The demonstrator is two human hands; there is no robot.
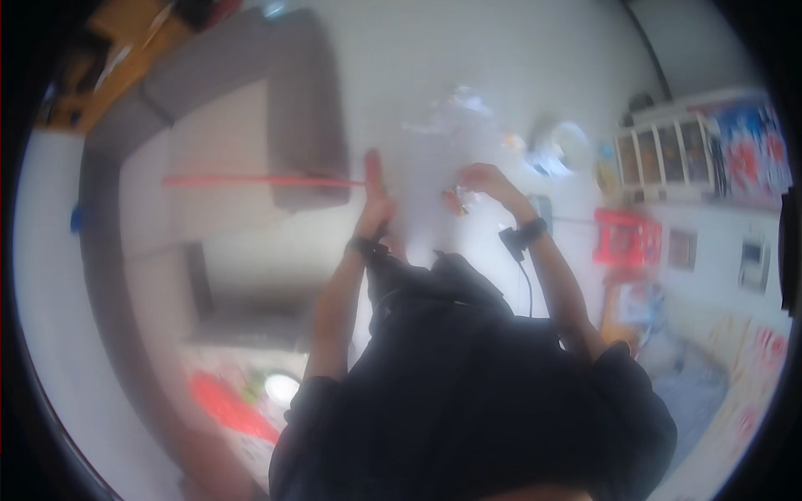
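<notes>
My left hand (378, 196) is closed around one end of a long, thin red stick (259, 179). The stick reaches out to the left, nearly level, across the front of the sofa. Blur hides what kind of stick it is. To the right, my right hand (491, 180) is bent inward with its fingers drawn together. At its fingertips hangs a small orange and shiny, clear piece (454, 200), perhaps a crumpled wrapper. Both wrists wear dark bands, and a cable runs down from the right one.
A grey-brown sofa (309, 117) curves along the left. Shiny, clear litter (468, 102) lies on the pale floor ahead, near a whitish round thing (568, 146). At the right stand a white rack (668, 154) and a red plastic stool (626, 236).
</notes>
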